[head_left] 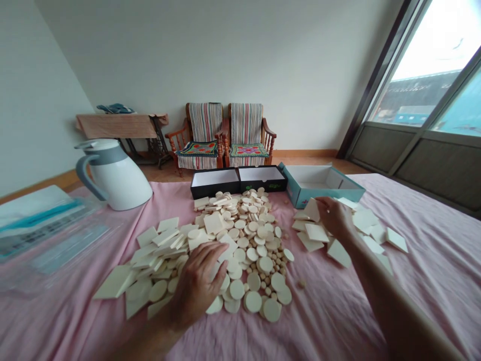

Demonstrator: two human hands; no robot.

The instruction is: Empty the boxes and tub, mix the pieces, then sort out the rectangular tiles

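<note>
A big heap of cream-coloured flat pieces [240,235], round discs and squares, lies on the pink cloth [330,311]. My left hand [197,286] rests palm down on the near left part of the heap, fingers stretched over discs and squares. My right hand [334,216] reaches to a smaller pile of square pieces [361,230] at the right, its fingers curled on one square tile [312,209]. Three open boxes stand behind the heap: two black ones [214,181] [263,178] and a teal one [323,184].
A white jug with a grey handle [116,175] stands at the back left. Clear plastic packets [41,225] lie at the left edge. Beyond the table are two striped wooden armchairs [225,135], a side table [120,125] and a large window [432,85].
</note>
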